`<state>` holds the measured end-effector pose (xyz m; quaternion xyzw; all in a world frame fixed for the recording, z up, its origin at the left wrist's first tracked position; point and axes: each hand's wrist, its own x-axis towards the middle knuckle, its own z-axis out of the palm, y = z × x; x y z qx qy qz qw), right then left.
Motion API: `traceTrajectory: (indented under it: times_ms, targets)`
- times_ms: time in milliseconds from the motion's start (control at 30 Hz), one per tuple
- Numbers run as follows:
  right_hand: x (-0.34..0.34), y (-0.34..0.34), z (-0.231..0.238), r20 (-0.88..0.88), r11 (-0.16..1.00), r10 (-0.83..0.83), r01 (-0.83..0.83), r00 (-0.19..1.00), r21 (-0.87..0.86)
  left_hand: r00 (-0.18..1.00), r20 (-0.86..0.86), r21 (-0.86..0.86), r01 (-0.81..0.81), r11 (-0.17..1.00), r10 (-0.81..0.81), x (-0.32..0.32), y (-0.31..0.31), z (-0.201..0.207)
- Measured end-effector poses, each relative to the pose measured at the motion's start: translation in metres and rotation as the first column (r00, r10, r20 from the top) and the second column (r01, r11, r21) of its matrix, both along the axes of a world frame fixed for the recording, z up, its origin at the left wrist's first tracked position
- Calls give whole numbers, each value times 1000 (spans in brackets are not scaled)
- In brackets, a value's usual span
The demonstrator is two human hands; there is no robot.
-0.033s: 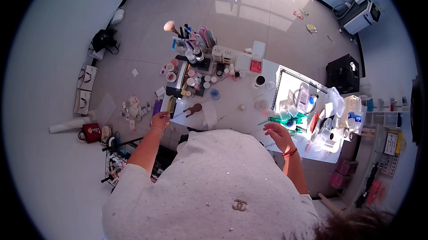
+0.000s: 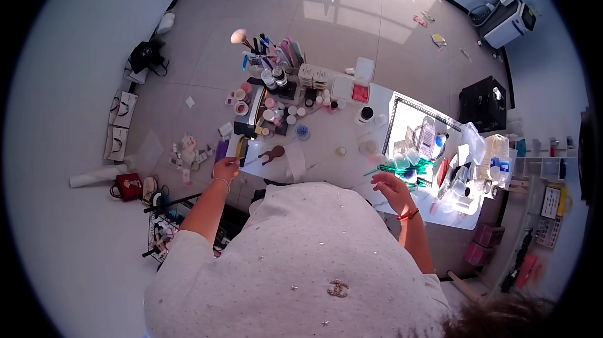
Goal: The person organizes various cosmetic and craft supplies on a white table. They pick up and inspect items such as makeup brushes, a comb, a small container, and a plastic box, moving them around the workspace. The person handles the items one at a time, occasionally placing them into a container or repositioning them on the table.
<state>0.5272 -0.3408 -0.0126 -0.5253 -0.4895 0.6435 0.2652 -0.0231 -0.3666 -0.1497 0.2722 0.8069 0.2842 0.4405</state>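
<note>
At the table's near left edge, my left hand has its fingertips pinched together. What they hold, if anything, is too small to make out. Right beside those fingers is a yellow curved object, and a brown flat piece with a rounded head and two prongs lies a little to the right. A white cloth or tissue is next to that. My right hand hovers over the near right side, fingers loosely bent and apart. Just beyond its fingertips are green thin strips by clear plastic cups.
Brushes and pens stand in a holder at the back left, with small jars before them. A black-lidded jar stands mid-table. Clear containers and bottles crowd the right end. A black wire rack stands below my left arm.
</note>
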Motion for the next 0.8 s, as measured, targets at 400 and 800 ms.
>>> traceTrajectory:
  times_ms: [400,800]
  targets:
    - [-8,-6,-1,-20,998,-23,22,1000,-54,999,-4,-8,-44,999,44,5,13,-6]
    - [-5,-10,-7,-11,998,-19,19,1000,-63,879,-429,2,228,974,-205,19,11,8]
